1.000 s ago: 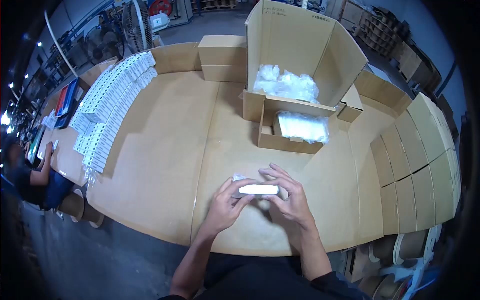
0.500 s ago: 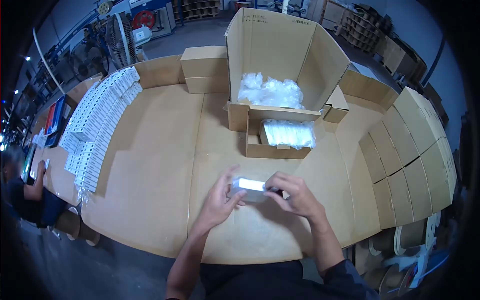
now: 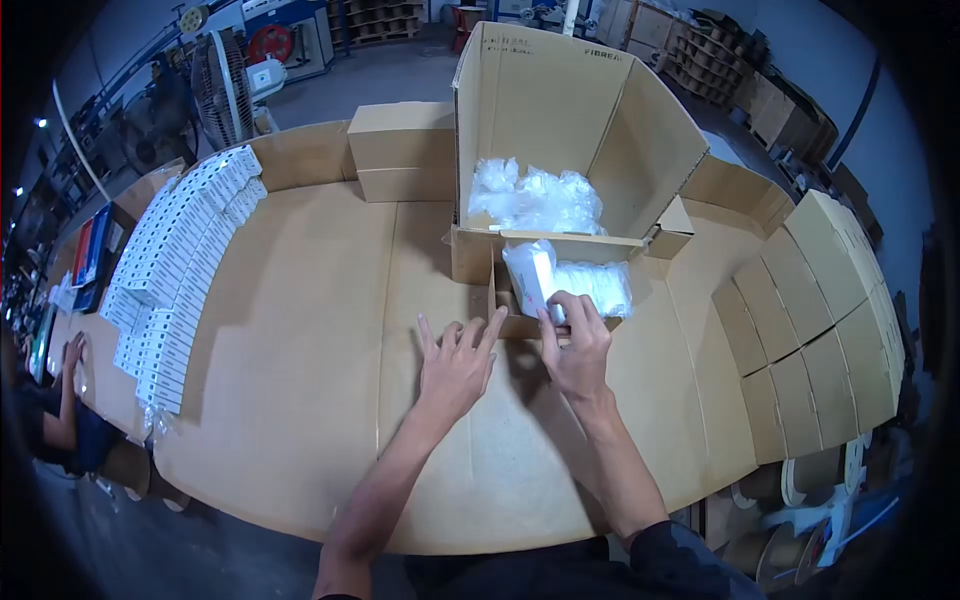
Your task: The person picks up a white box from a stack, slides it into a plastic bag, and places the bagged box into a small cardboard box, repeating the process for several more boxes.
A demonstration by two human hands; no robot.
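My right hand [image 3: 580, 345] grips a small white box in clear plastic wrap [image 3: 533, 272] by its near end. That wrapped box is at the left end of the small open carton [image 3: 520, 328], tilted and partly above its front wall. Beside it, a row of similar plastic-wrapped boxes [image 3: 597, 287] fills the carton's right part. My left hand [image 3: 455, 370] hovers over the table just left of the carton, fingers spread, with nothing in it.
Behind the small carton stands a tall open carton [image 3: 550, 100] with crumpled clear plastic [image 3: 535, 198] inside. Stacked white boxes [image 3: 185, 260] line the left side, brown cartons [image 3: 825, 310] the right. A closed carton [image 3: 402, 150] sits at the back. Another person's hand [image 3: 75, 352] shows far left.
The wrapped box has moved from between both hands forward into the small carton, held by my right hand. My left hand has let go of it and spread its fingers.
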